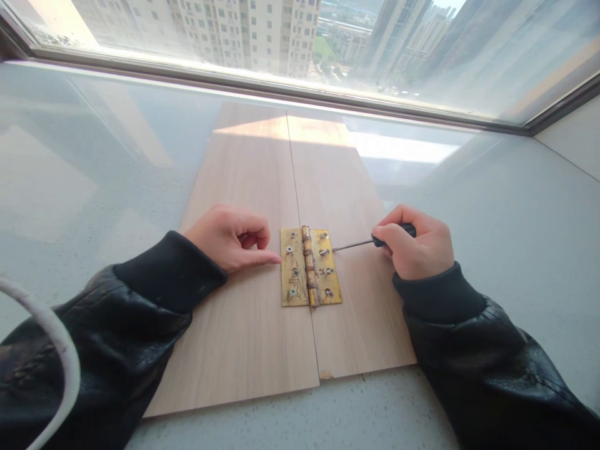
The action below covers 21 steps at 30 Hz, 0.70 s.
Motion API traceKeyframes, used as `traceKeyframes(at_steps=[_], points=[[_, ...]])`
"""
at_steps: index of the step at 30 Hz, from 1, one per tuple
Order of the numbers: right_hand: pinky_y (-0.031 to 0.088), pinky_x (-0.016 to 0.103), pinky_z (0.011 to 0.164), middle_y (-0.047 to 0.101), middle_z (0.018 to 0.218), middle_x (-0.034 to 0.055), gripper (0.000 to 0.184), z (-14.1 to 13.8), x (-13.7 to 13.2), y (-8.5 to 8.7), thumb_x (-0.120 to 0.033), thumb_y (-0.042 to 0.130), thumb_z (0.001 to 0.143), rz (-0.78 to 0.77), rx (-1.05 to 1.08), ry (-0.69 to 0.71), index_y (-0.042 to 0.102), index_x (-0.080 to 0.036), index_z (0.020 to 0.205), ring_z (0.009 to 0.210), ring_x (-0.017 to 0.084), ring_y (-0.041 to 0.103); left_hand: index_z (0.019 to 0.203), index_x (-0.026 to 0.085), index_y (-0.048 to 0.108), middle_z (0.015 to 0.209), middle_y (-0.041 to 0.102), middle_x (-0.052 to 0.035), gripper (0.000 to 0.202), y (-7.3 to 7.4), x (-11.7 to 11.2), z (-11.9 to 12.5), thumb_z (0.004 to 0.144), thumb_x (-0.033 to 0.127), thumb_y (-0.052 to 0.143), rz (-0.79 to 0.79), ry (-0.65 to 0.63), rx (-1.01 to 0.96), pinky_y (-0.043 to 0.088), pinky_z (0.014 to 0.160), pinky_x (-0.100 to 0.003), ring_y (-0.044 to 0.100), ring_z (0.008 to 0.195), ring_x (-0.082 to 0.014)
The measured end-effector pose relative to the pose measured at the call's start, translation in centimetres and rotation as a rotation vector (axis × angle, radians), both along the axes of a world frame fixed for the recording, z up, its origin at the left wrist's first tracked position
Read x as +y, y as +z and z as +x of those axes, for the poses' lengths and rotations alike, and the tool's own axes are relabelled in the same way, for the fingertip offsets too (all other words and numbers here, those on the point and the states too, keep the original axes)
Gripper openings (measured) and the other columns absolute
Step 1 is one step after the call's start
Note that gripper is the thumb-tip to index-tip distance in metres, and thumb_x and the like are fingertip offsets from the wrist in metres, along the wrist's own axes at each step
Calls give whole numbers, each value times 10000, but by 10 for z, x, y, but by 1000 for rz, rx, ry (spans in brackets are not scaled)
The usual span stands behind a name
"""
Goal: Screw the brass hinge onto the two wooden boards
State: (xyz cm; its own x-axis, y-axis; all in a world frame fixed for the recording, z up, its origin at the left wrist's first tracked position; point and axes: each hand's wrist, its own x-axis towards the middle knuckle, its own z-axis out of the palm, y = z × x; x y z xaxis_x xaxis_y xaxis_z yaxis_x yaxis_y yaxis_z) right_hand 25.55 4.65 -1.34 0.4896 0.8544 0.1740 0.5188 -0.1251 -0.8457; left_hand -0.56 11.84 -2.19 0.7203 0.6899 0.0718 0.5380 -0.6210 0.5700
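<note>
Two light wooden boards (244, 187) lie side by side on a grey sill, joined by a brass hinge (309, 267) with several screws in its leaves. My right hand (415, 244) is closed round the black handle of a screwdriver (359, 244), whose thin shaft points left at a screw on the hinge's right leaf. My left hand (232, 237) rests on the left board with its fingers curled and the thumb tip touching the hinge's left edge. It holds nothing.
The grey stone sill (515, 219) runs under a wide window (300, 37) looking out on tall buildings. A white cable (60, 350) curves across the lower left corner. The boards' front edge lies near the bottom of the view.
</note>
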Motion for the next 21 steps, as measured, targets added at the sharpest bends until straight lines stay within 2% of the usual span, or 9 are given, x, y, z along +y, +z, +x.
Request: traceKeyframes(at_steps=[9, 11, 14, 17, 21], points=[[294, 268, 419, 450, 458, -37, 108, 4, 0, 2, -224, 599, 631, 17, -26, -58, 555, -201, 535, 444, 110, 406, 619, 162, 552, 566, 478, 30, 302, 2, -4, 3, 789, 394, 645, 56, 4, 34, 326, 571, -243, 398, 563, -92], [289, 263, 418, 463, 451, -38, 114, -1, -1, 1, -241, 606, 630, 12, -10, -4, 556, -202, 535, 439, 105, 406, 617, 164, 550, 549, 454, 38, 309, 4, -6, 4, 774, 411, 649, 7, 56, 11, 315, 550, -243, 385, 545, -88], [274, 257, 411, 477, 442, -38, 126, -7, -4, -1, -264, 619, 625, 13, 9, 60, 559, -201, 533, 427, 98, 398, 590, 171, 504, 519, 389, 55, 330, 6, -9, 4, 782, 415, 616, -46, 199, -52, 281, 514, -244, 339, 511, -77], [287, 256, 411, 487, 460, -36, 121, -7, -4, 0, -254, 619, 629, 39, 17, 39, 560, -197, 540, 435, 100, 409, 527, 178, 424, 499, 319, 58, 365, 7, -12, 5, 803, 373, 562, -5, 306, -95, 247, 497, -241, 287, 501, -70], [332, 262, 424, 491, 472, -41, 104, -4, -2, 1, -256, 627, 650, 63, 45, -9, 565, -201, 587, 439, 111, 438, 483, 177, 378, 482, 266, 57, 404, 6, -14, 5, 801, 364, 544, 38, 335, -119, 224, 488, -241, 254, 492, -68]])
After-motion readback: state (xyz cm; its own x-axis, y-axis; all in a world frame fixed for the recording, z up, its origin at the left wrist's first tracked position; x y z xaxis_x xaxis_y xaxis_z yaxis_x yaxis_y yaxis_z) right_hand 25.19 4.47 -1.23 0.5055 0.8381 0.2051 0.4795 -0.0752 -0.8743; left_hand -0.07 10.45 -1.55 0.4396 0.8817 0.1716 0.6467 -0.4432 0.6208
